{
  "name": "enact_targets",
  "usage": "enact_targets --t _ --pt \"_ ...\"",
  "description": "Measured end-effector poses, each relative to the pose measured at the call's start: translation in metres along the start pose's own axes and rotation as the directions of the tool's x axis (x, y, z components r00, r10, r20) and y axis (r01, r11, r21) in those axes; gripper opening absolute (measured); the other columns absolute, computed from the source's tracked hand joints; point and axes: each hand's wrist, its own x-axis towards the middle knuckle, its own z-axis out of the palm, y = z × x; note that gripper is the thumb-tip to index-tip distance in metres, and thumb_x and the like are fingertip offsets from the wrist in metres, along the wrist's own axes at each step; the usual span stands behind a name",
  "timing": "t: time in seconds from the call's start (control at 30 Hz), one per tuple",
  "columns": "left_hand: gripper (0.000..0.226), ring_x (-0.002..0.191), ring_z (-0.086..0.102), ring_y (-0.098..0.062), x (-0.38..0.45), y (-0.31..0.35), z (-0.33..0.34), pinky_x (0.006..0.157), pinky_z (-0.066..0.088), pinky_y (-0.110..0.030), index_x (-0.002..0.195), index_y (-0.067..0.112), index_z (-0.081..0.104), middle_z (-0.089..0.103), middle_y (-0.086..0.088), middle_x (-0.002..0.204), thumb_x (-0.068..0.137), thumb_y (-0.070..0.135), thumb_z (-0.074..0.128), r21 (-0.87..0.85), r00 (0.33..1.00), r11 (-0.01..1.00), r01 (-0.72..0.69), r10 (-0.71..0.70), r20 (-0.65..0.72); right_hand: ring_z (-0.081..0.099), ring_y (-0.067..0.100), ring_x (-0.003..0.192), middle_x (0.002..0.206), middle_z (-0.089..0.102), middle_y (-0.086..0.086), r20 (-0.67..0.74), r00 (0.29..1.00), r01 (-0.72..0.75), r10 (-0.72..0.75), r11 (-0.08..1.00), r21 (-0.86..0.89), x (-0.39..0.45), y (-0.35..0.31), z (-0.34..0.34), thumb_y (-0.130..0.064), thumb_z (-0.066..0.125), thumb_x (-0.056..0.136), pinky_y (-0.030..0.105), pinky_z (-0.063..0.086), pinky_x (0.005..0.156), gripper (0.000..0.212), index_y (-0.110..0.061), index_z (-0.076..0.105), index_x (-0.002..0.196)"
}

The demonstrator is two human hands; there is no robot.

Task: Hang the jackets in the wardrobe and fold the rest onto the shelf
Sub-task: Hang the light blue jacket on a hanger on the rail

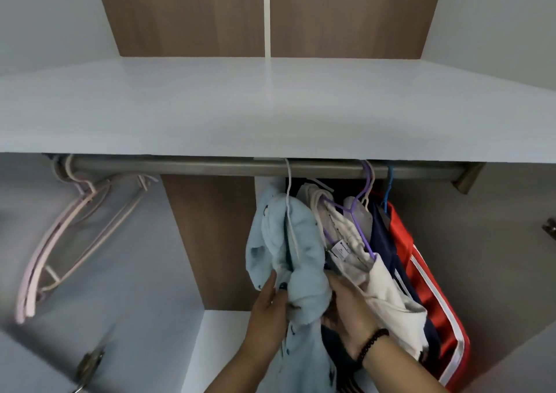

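Your left hand [267, 308] grips the light blue fleece jacket [288, 242] from its left side, thumb pressed into the fabric. Your right hand [349, 311], a dark bead bracelet [371, 343] on its wrist, holds the same jacket from the right, its fingers seemingly tucked into the folds, though the cloth hides them. Above your hands the jacket hangs on a white hanger [288, 182] hooked over the metal rail [210, 166]. Just right of your right hand hang a cream garment [388, 287] on a purple hanger [355, 212], then a red jacket [421, 272]. Far to the left of your left hand, empty pink hangers [60, 236] dangle. The white shelf [240, 106] lies above the rail.
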Motion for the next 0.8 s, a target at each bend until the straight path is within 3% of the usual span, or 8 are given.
enact_targets --t 0.07,0.17,0.23,0.33,0.43,0.53,0.63,0.8 --pt "0.041 0.092 0.063 -0.025 -0.012 -0.005 -0.003 0.087 0.05 -0.036 0.143 0.025 0.045 0.068 -0.004 0.099 0.103 0.016 0.041 -0.051 0.997 0.996 0.071 -0.072 -0.033 0.068 0.031 0.092 0.1 0.071 0.016 0.074 0.973 0.23 -0.219 0.94 -0.253 -0.012 0.015 0.002 -0.035 0.068 0.086 0.048 0.055 0.081 0.037 -0.007 0.061 0.109" --pt "0.03 0.08 0.068 -0.016 -0.035 -0.007 -0.008 0.063 0.052 -0.021 0.129 0.021 0.058 0.072 -0.002 0.098 0.104 0.022 0.041 -0.14 0.989 0.982 0.128 -0.138 -0.062 0.065 0.001 0.101 0.106 0.071 -0.016 0.308 0.895 0.437 -0.323 0.773 -0.459 -0.025 0.024 0.009 -0.025 0.077 0.073 0.022 0.052 0.087 0.044 -0.029 0.061 0.114" --pt "0.028 0.085 0.069 -0.015 -0.051 -0.011 -0.016 0.067 0.054 -0.021 0.121 0.015 0.062 0.073 -0.003 0.102 0.103 0.027 0.043 -0.194 0.98 0.968 0.158 -0.177 -0.086 0.066 -0.003 0.093 0.099 0.072 -0.017 0.362 0.868 0.489 -0.34 0.716 -0.498 -0.025 0.016 0.018 -0.014 0.075 0.074 0.016 0.053 0.079 0.036 -0.032 0.066 0.104" --pt "0.03 0.095 0.071 -0.021 -0.077 -0.017 -0.039 0.086 0.052 -0.034 0.115 0.016 0.063 0.076 -0.001 0.1 0.103 0.031 0.04 -0.227 0.972 0.964 0.136 -0.173 -0.156 0.07 0.009 0.073 0.08 0.074 -0.007 0.33 0.902 0.425 -0.279 0.71 -0.562 -0.022 0.003 0.027 -0.012 0.074 0.073 0.027 0.057 0.063 0.022 -0.028 0.07 0.087" --pt "0.029 0.093 0.073 -0.02 -0.1 -0.022 -0.065 0.087 0.052 -0.038 0.112 0.017 0.063 0.077 0.001 0.096 0.104 0.03 0.039 -0.224 0.951 0.972 0.074 -0.136 -0.277 0.064 0.015 0.056 0.066 0.07 0.004 0.292 0.935 0.345 -0.203 0.717 -0.606 -0.026 0.006 0.033 -0.01 0.068 0.075 0.028 0.052 0.055 0.011 -0.014 0.067 0.085" --pt "0.029 0.092 0.073 -0.017 -0.12 -0.026 -0.081 0.083 0.054 -0.034 0.111 0.018 0.064 0.076 0.003 0.098 0.103 0.031 0.039 -0.214 0.931 0.976 0.037 -0.111 -0.348 0.062 0.016 0.062 0.071 0.068 0.008 0.263 0.948 0.306 -0.178 0.733 -0.608 -0.04 0.026 0.036 -0.004 0.065 0.078 0.03 0.051 0.061 0.021 -0.008 0.059 0.097" --pt "0.027 0.091 0.073 -0.017 -0.138 -0.031 -0.087 0.082 0.054 -0.033 0.109 0.018 0.065 0.076 0.003 0.098 0.103 0.031 0.042 -0.194 0.923 0.98 0.035 -0.106 -0.371 0.064 0.021 0.072 0.082 0.068 0.012 0.259 0.957 0.262 -0.129 0.767 -0.586 -0.061 0.048 0.037 -0.003 0.065 0.082 0.035 0.053 0.07 0.033 -0.014 0.049 0.108" --pt "0.025 0.088 0.073 -0.018 -0.16 -0.041 -0.084 0.074 0.053 -0.029 0.105 0.014 0.066 0.077 0.001 0.094 0.102 0.024 0.043 -0.175 0.918 0.983 0.059 -0.122 -0.378 0.065 0.018 0.073 0.087 0.067 0.011 0.234 0.967 0.218 -0.104 0.812 -0.542 -0.098 0.069 0.031 -0.003 0.064 0.085 0.023 0.048 0.055 0.031 -0.016 0.05 0.109"
